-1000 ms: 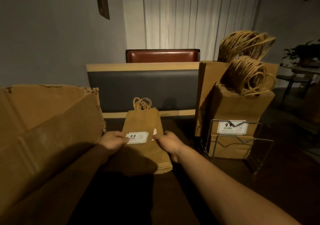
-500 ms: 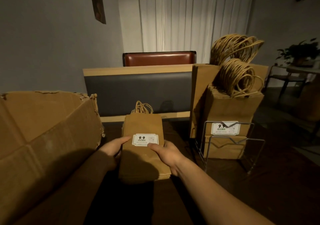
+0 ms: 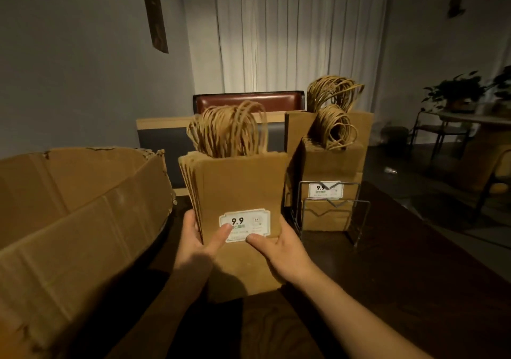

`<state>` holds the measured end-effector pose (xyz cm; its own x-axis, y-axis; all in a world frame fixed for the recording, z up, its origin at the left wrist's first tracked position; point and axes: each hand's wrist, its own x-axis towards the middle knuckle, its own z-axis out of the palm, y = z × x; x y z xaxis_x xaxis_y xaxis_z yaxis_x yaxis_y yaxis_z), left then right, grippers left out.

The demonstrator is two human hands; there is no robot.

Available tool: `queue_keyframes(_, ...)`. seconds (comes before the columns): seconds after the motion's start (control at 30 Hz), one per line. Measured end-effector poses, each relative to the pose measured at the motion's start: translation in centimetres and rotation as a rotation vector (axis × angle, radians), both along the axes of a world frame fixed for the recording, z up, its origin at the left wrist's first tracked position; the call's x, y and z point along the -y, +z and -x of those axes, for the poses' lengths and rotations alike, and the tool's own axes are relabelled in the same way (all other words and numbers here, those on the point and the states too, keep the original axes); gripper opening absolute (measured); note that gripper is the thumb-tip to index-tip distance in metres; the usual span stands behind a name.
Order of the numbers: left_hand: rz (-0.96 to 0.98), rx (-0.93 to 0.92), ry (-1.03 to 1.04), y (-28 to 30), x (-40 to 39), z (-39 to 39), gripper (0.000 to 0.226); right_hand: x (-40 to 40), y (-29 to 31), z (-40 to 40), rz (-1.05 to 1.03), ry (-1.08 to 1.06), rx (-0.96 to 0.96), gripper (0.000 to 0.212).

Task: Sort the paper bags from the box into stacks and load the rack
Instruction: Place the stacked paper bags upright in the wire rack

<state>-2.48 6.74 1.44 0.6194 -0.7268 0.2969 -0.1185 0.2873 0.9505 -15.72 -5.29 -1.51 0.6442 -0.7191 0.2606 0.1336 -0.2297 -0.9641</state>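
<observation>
On dark wooden table (image 3: 414, 289), wire rack (image 3: 331, 212), white curtains (image 3: 298, 32) behind.

Matt kraft-paper bags (image 3: 237, 187), wire rack (image 3: 331, 214)

A dim room, lit mostly from the curtained window ahead of us.

We face a grey wall (image 3: 69, 68) with a dark narrow hanging (image 3: 154, 15) on it, and pale pleated curtains (image 3: 298, 32) glowing softly at the centre. Below them we see a red-brown chair back (image 3: 249, 101) behind a dark panel with a light wooden edge (image 3: 163, 137). At the far right stand a potted plant (image 3: 456, 90) on a small table (image 3: 470, 116) and a small dark ornament (image 3: 456, 4) on the wall. Beneath us is a dark wood-grain table (image 3: 414, 261).
</observation>
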Motion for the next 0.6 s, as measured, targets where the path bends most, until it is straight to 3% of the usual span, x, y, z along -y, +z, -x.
queue_keyframes(0.13, -0.061, 0.207, 0.169, -1.8, -1.7, 3.9, 0.068, -1.6, -2.1, 3.0, 0.046, -0.022, -0.051, 0.044)
queue_keyframes(0.23, -0.342, 0.003, -0.012, -4.1, -2.6, 4.5, 0.083, -2.4, -3.3, 3.9, -0.076, 0.028, -0.096, 0.048)
queue_keyframes(0.33, -0.365, 0.085, -0.006, -5.1, -1.9, 3.8, 0.020, -2.4, -3.3, 3.6, -0.104, 0.004, -0.057, 0.050)
queue_keyframes(0.43, -0.230, 0.077, 0.065, -5.1, -1.5, 3.1, 0.044, -2.3, -3.9, 2.6, -0.026, -0.098, -0.028, 0.058)
queue_keyframes(0.53, -0.252, 0.062, -0.096, -5.4, -1.8, 1.4, 0.102, -1.6, -4.1, 2.5, -0.004, -0.033, -0.043, 0.073)
queue_keyframes(0.6, -0.266, 0.105, -0.143, -5.6, -2.0, 0.7, 0.101, -0.8, -3.6, 3.1, 0.039, 0.097, -0.139, 0.083)
